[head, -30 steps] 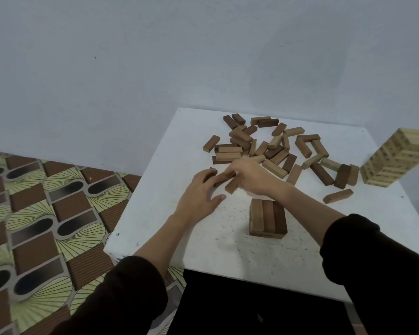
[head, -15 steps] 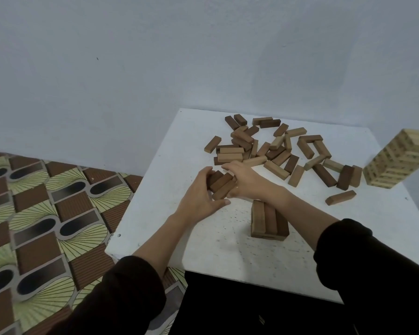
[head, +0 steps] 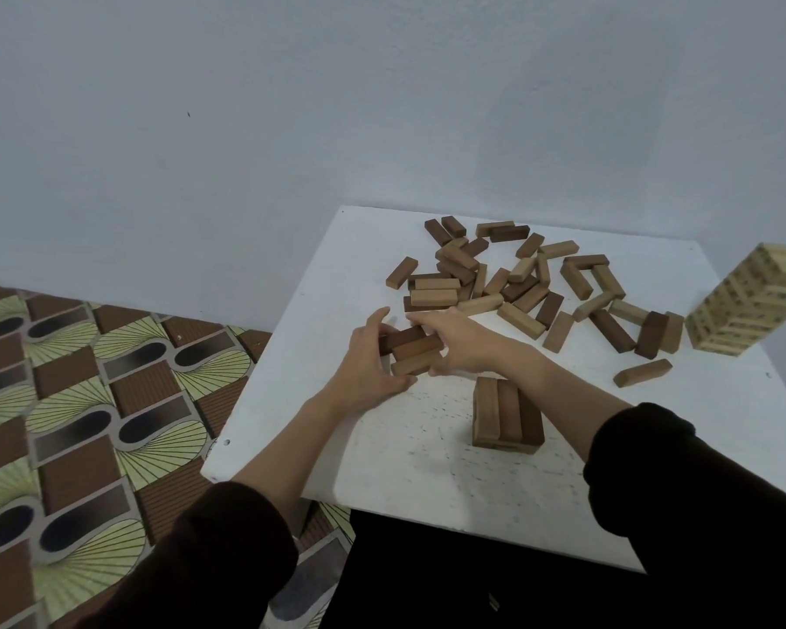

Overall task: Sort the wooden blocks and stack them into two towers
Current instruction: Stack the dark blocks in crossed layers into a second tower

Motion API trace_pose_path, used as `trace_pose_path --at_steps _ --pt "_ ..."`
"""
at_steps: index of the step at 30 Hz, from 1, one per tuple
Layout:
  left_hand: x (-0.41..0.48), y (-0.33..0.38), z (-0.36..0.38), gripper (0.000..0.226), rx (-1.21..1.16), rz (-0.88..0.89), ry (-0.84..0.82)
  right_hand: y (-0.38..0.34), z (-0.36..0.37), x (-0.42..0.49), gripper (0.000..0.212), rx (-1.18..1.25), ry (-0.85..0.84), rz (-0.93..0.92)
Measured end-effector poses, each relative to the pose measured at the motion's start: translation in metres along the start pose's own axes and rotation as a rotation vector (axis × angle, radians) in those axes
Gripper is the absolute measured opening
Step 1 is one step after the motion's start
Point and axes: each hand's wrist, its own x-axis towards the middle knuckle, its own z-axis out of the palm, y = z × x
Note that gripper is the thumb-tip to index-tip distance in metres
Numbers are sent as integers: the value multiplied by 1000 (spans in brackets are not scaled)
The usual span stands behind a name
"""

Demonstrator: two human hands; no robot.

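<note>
— What are the hands doing?
— The left hand [head: 373, 363] and right hand [head: 461, 342] clamp three brown blocks [head: 416, 351] between them, fingers curled round the ends, near the left side of the white surface [head: 427, 474].
— And the rest?
— A short dark stack [head: 507, 417] stands beside the right forearm. Loose blocks [head: 518, 283] lie scattered behind the hands, and a pale tower [head: 745, 306] stands at the far right.

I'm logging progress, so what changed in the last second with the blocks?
Both hands closed in: the left hand and right hand now grip three blocks, drawn together side by side near the loose pile. The short stack and pale tower stayed put.
</note>
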Motion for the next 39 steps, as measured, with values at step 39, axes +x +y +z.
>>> trace_pose_path --at_steps 39 --pt "-32 90 54 114 60 85 -412 17 3 -155 108 225 232 147"
